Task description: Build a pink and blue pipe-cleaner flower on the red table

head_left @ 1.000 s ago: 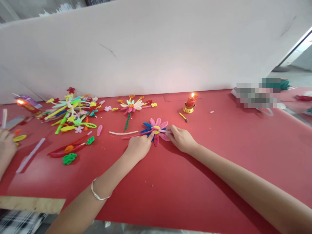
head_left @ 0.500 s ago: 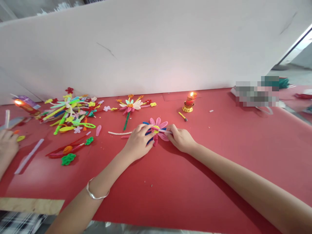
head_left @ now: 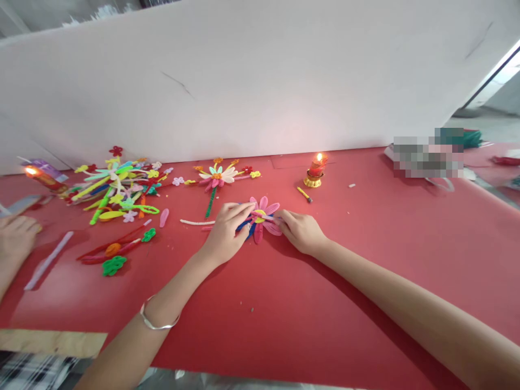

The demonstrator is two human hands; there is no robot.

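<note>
A fuzzy flower with pink petals (head_left: 271, 226), a yellow centre and blue parts on its left lies on the red table (head_left: 284, 303). My left hand (head_left: 229, 230) is closed over the blue parts and the flower's left side, its fingertips near the centre. From the right, my right hand (head_left: 301, 230) pinches a pale lilac strip (head_left: 268, 218) that lies across the petals toward the centre. A white stem (head_left: 197, 222) and a pink one reach out left from under my left hand.
Behind are a lit red candle (head_left: 316, 168), a yellow stub (head_left: 304, 194) and a finished-looking flower (head_left: 218, 176). Far left are a colourful pile (head_left: 117, 187), a second candle (head_left: 43, 177), green pieces (head_left: 114, 265) and another person's hand (head_left: 16, 238). A white board (head_left: 260, 81) stands behind.
My left hand has shifted slightly left, showing more of the lower petals. My right hand has barely moved. The other person's hand at the far left has moved slightly, and its pale strip has tilted down.
</note>
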